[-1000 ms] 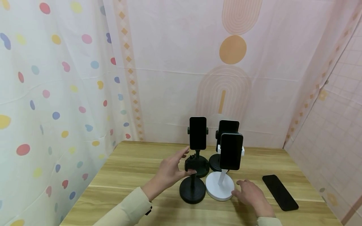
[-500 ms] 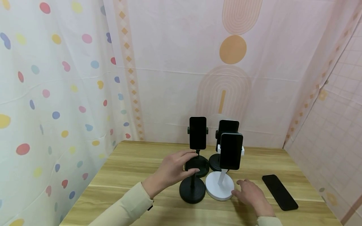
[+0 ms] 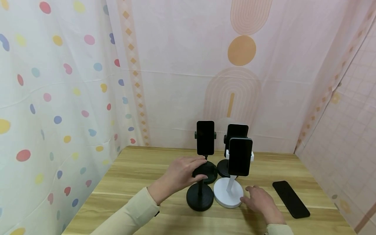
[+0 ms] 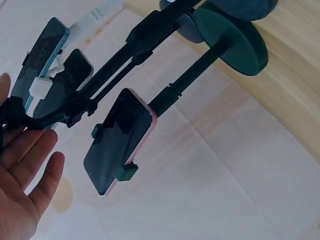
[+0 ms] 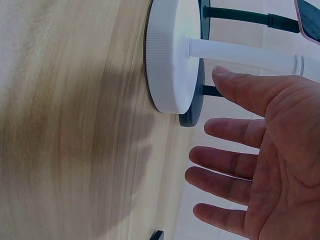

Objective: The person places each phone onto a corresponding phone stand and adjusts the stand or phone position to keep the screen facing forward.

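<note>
My left hand (image 3: pixel 182 172) grips the clamp head of the front black phone stand (image 3: pixel 200 197), thumb below and fingers above, and hides that clamp in the head view. The left wrist view shows the stand's bare black clamp (image 4: pixel 20 114) between the thumb and fingers, with no phone in it. Relaxed fingers of my right hand (image 3: pixel 259 200) hang beside the white phone stand (image 3: pixel 224 195), holding nothing; the right wrist view shows its palm facing the white base (image 5: pixel 175 55). To the right of that hand a black phone (image 3: pixel 291 199) lies flat on the table.
Behind stands a dark green phone stand (image 3: pixel 211 176) bearing an upright phone (image 3: pixel 205 137). Another black stand (image 3: pixel 222 168) holds a phone (image 3: pixel 237 130), partly hidden by the phone (image 3: pixel 240 157) on the white stand. Patterned curtains (image 3: pixel 176 81) enclose the wooden table (image 3: pixel 141 169).
My left hand has moved slightly right and closed in over the front stand's clamp, which was visible between thumb and fingers a second ago. The right hand has stayed in place.
</note>
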Demonstrator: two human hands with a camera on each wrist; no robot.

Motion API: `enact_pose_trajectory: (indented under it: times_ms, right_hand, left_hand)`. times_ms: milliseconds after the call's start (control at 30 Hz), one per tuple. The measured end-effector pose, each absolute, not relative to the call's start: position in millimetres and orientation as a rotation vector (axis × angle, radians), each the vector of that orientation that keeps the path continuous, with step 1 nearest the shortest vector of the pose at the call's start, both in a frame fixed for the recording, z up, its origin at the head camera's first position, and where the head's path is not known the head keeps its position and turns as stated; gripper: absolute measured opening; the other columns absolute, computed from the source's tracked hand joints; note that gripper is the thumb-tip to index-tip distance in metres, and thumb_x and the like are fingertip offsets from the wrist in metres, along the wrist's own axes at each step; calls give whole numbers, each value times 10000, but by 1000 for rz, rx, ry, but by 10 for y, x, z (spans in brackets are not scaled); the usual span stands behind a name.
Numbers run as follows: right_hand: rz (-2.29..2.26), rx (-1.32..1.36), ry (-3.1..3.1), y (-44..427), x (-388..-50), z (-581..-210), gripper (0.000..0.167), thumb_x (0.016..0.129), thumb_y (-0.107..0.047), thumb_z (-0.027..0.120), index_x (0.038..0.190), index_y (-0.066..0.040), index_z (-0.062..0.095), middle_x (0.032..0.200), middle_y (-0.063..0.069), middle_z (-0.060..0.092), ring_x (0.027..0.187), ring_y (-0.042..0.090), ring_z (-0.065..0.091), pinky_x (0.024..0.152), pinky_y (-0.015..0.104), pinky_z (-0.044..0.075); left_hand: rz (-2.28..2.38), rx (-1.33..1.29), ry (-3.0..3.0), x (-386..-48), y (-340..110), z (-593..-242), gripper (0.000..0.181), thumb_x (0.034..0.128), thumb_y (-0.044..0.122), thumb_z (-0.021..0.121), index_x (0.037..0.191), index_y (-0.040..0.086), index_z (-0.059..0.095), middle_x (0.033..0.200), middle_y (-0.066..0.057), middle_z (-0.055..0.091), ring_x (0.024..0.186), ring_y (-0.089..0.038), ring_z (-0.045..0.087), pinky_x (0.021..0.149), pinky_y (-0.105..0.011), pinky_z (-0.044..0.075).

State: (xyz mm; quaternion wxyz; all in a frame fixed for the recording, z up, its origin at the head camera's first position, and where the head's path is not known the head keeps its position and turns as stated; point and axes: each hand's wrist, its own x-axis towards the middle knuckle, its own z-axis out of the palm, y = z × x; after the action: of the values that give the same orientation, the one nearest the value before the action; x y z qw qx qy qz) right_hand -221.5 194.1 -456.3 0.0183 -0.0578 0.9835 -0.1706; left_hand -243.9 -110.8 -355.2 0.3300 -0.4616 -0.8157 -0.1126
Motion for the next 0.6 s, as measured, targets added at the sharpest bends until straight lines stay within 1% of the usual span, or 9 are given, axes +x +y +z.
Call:
enact_pose_trajectory:
  times_ms: [400,600]
  right_hand:
    - [-511,-166,3049,1944,-2206,-4577,522,885,-312,739,1200,91,634,1168,322,608,1091,483,582,896,582,474]
    - [-510,-160,3042,1951,-2198,-4568,513,887,-299,738,1201,93,633,1163,307,615,1093,471,584,904,574,472]
  left_hand:
    - [-322,-1237,-2180,-2439,-1068,-3467,428,845,333,806,1154,50,720,1154,-70,714,938,-156,713,794,-311,563]
    - [-324,-1238,-2204,-2445,-1051,-3454,432,860,342,790,1161,40,717,1152,-78,713,935,-170,715,815,-344,560]
